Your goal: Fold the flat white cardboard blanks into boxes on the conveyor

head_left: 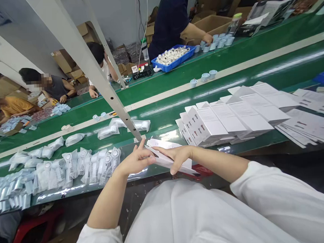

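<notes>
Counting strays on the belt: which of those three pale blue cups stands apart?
The leftmost pale blue cup: a gap separates it from the other two, which nearly touch.

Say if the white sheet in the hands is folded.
Folded: the white sheet, a creased strip, lies between left hand and right hand.

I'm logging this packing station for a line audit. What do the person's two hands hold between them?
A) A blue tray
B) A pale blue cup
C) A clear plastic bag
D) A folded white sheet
D: the left hand and right hand both pinch the folded white sheet.
</notes>
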The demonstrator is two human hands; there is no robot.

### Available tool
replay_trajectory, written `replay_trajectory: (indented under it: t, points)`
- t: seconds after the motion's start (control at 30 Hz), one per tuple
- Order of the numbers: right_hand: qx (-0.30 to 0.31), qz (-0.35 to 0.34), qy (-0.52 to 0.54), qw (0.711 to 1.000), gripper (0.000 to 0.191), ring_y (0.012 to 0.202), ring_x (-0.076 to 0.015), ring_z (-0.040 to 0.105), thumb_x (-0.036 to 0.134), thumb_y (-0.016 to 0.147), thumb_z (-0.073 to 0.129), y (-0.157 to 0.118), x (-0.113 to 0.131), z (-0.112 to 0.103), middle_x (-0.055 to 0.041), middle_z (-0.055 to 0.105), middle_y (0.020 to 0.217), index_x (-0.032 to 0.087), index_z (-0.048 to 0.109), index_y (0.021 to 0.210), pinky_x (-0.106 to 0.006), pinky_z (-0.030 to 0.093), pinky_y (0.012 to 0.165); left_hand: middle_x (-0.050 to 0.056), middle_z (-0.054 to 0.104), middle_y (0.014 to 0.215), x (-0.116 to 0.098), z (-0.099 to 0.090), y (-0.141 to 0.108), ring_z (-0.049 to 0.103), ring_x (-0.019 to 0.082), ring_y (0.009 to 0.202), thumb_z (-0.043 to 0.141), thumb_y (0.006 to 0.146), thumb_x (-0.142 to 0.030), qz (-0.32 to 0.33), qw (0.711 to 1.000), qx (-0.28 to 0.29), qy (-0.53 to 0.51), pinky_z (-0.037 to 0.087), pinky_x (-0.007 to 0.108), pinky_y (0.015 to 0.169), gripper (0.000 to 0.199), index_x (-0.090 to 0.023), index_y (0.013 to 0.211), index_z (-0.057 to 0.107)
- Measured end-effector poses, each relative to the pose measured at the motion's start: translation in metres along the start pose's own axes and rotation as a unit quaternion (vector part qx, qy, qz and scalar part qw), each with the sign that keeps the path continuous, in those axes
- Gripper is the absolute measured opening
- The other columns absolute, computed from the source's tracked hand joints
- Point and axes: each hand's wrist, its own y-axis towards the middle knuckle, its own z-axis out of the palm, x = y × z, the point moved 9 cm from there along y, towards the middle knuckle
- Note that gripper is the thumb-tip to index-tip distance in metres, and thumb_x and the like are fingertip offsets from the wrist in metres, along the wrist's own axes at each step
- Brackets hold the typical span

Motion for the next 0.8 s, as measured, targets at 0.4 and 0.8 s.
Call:
replay_trajectory:
  t: [0.4,0.8]
  points:
    - [-0.033,-0.124,-0.010,0.992,0.097,0.106,-0.0249,0.062,0.046,0.055,0.091,-0.013,0.035,-0.023,-0.0051,0.060,0.119,0.020,0.047,0.138,-0.036,0.055,0.090,0.012,0.064,0.140,0.019,0.010,0.017,0.064,0.033,0.123,0.091,0.066,-0.035,0.070,0.913,-0.141,-0.376,0.051,0.046,0.101,0.077,-0.030,0.137,0.061]
    - [-0.346,-0.189,-0.304,0.867,0.060,0.121,-0.0315,0.056,0.031,0.075,0.083,-0.046,0.104,-0.036,-0.0171,0.044,0.135,0.023,0.053,0.126,-0.048,0.055,0.096,0.008,0.075,0.115,0.010,0.004,0.019,0.069,0.025,0.108,0.085,0.071,-0.045,0.081,0.805,-0.312,-0.498,0.052,0.037,0.097,0.048,-0.019,0.109,0.075]
